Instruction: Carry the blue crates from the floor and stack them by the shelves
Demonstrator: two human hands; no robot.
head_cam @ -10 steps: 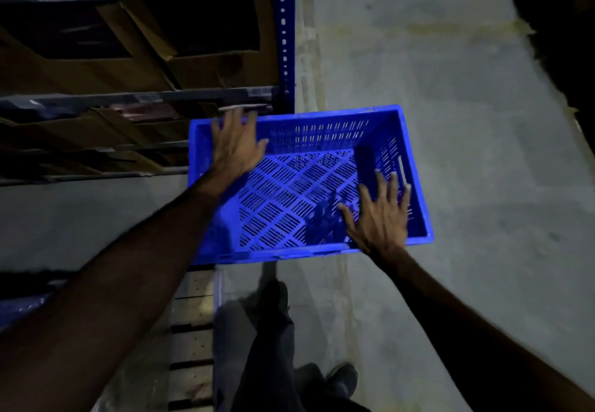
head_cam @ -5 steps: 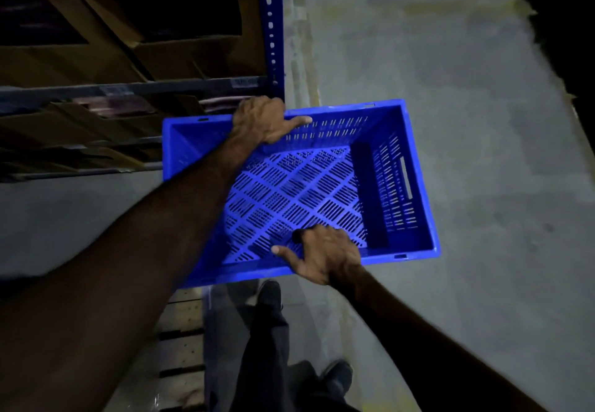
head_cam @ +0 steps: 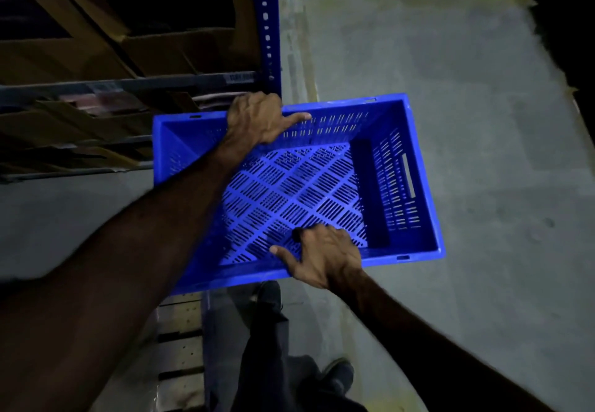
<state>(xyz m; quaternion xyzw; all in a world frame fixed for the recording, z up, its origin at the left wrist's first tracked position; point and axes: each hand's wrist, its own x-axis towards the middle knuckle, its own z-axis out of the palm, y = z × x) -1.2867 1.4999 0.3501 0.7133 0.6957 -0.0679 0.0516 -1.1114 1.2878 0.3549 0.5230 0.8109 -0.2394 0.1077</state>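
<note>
Blue crate (head_cam: 299,192) is held up in front of the person, empty, its slotted bottom facing the camera and its long axis running left to right across the view. The left hand (head_cam: 257,118) is clenched over the far long rim, thumb stretched along the rim's inner edge, and the right hand (head_cam: 325,255) grasps the near long rim, fingers curled inside and thumb pointing left. So the hands sit opposite each other across the short width, the right nearer the body, the left reaching farther out toward the shelves (head_cam: 128,89). The crate's left end overlaps the lower shelf edge in the view, and the blue upright post (head_cam: 269,25) rises just behind the far rim; the stacking spot probably lies to the left, on the left hand's side. The concrete floor (head_cam: 467,122) is bare and dimly lit, with a faded yellow line running past the post. A wooden pallet (head_cam: 178,341) lies below the crate beside the person's legs, and flattened cardboard (head_cam: 96,51) fills the shelves.
</note>
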